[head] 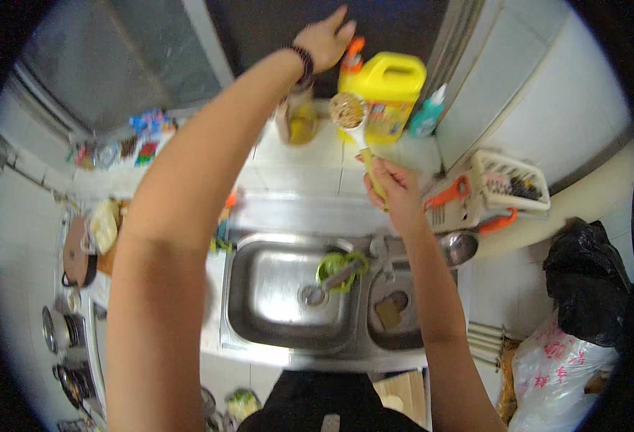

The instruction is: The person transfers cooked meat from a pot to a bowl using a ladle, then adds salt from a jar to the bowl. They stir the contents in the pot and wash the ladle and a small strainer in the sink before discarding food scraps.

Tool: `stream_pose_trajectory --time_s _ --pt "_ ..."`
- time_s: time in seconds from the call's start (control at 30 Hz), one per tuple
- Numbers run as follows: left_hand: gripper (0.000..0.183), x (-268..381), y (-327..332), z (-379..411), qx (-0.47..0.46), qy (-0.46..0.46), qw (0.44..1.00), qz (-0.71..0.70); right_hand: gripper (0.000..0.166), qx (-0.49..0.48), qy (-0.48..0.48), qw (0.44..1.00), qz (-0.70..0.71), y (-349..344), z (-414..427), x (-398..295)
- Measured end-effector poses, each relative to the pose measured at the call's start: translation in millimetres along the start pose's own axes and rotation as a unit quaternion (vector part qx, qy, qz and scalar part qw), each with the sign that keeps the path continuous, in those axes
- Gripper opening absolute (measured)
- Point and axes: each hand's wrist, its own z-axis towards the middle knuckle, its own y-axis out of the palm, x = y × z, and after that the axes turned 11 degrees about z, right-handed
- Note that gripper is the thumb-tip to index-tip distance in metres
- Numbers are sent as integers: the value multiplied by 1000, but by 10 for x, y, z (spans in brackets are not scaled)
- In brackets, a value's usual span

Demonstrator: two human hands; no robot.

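Note:
My right hand (395, 189) is closed around the yellow-green handle of a round scrub brush (349, 113), whose bristled head points up and away from me. Behind the brush stands a yellow plastic jug (384, 92) with a moulded handle. My left hand (325, 40) reaches far forward with its fingers apart, just left of the orange top of a spray bottle (353, 54). Below my left wrist, on the tiled ledge, is a blurred see-through container (298, 121) with something yellow in it. Nothing shows in the left hand.
Below my arms lies a double steel sink (290, 324) with a faucet (341, 275) and a green strainer or bowl (330, 264). A teal bottle (427, 116) stands right of the jug. Further right are a white basket (511, 200), a steel ladle (460, 248) and plastic bags (587, 286).

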Motion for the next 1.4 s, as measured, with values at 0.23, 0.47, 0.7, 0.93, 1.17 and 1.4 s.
stream_pose_trajectory --time_s 0.23,0.47,0.7,0.93,1.17,1.4 --pt "34 519 -1311 -1993 184 -38 971 -148 27 -9 187 979 -74 599 -1466 776" --pt "35 556 -966 -4587 111 -375 908 -148 33 -32 360 907 -214 1029 -2278 2552" --pt "31 487 -595 -6116 -86 -502 856 -90 51 -21 202 762 -615 396 -1348 3714" --pt "32 245 -536 -6362 -62 -518 849 -81 62 -256 86 665 -697 717 -1792 4204" --pt "31 154 -468 -6539 -63 -521 844 -113 59 -122 221 677 -691 383 -1017 3972" --pt "28 79 -353 -6556 -50 -477 876 -43 64 -288 241 642 -668 852 -1744 3841"
